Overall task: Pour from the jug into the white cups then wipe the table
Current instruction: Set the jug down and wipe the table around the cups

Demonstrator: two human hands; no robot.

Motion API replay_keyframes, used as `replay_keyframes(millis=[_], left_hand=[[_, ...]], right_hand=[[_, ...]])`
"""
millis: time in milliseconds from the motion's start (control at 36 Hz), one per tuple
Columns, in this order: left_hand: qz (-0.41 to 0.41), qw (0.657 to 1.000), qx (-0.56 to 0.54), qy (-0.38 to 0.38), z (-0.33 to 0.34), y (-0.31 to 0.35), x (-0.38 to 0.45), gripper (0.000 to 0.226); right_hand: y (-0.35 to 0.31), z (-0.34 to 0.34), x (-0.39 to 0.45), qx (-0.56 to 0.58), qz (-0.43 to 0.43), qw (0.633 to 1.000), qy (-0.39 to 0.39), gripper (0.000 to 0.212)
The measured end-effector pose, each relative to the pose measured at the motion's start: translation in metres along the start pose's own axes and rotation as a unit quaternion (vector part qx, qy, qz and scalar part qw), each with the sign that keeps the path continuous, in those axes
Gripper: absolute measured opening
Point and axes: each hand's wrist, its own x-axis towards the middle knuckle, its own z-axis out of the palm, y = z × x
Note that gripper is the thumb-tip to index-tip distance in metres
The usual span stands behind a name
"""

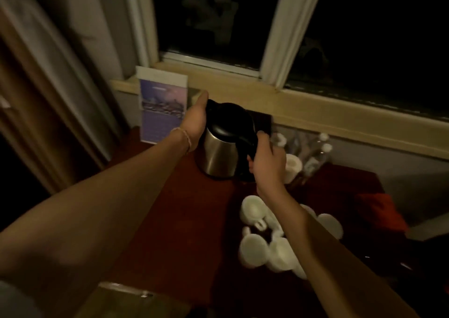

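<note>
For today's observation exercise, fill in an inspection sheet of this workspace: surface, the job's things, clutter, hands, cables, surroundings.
Surface: dark red table, dimly lit.
Job's things: steel jug with black lid stands upright near the window; white cups clustered on the table nearer the person, partly hidden by the right forearm. The red cloth lies at the table's right edge.
Clutter: upright card behind the jug; plastic bottles with white caps at the right.
Hands: left hand rests against the jug's left side by the lid; right hand grips the black handle.
Cables: nothing seen.
Surroundings: window sill under dark window panes; curtain at left.
</note>
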Motion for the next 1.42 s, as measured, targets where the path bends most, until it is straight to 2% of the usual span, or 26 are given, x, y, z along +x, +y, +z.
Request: replay_keyframes(millis=[222,333,417,444,500,639,750,972,1167,1278,1417], left_hand=[[-0.005,0.999,0.041,0.013,-0.144,-0.014,-0.015,0.060],[-0.022,0.999,0.023,0.031,-0.192,-0.042,-0.023,0.057],[-0.039,0.999,0.006,0.019,-0.218,-0.071,-0.025,0.073],[-0.040,0.999,0.006,0.015,-0.223,-0.080,-0.028,0.070],[-0.051,0.999,0.009,0.009,-0.230,-0.095,-0.037,0.058],[-0.094,0.996,0.000,0.005,-0.243,-0.131,-0.052,0.075],[-0.129,0.991,-0.010,0.041,-0.239,-0.146,-0.055,0.059],[-0.165,0.985,-0.011,0.053,-0.243,-0.170,-0.052,0.068],[-0.170,0.984,0.014,0.058,-0.246,-0.180,-0.051,0.065],[-0.152,0.987,0.032,0.049,-0.261,-0.207,-0.032,0.094],[-0.128,0.985,0.106,0.047,-0.262,-0.207,-0.033,0.083]], right_hand=[[0.048,0.130,-0.085,-0.002,0.037,0.999,-0.036,0.062],[0.079,0.169,-0.116,-0.010,0.036,0.998,-0.041,0.060],[0.107,0.186,-0.131,-0.022,0.042,0.998,-0.036,0.057],[0.116,0.189,-0.135,-0.023,0.046,0.998,-0.033,0.056],[0.132,0.192,-0.142,-0.038,0.051,0.998,-0.030,0.057],[0.166,0.191,-0.154,-0.073,0.053,0.996,-0.026,0.054],[0.181,0.190,-0.159,-0.090,0.042,0.995,-0.017,0.054],[0.204,0.188,-0.156,-0.088,0.043,0.995,-0.020,0.053],[0.215,0.189,-0.156,-0.097,0.045,0.994,-0.023,0.056],[0.216,0.187,-0.154,-0.111,0.037,0.993,-0.027,0.054],[0.214,0.180,-0.152,-0.113,0.047,0.991,-0.057,0.053]])
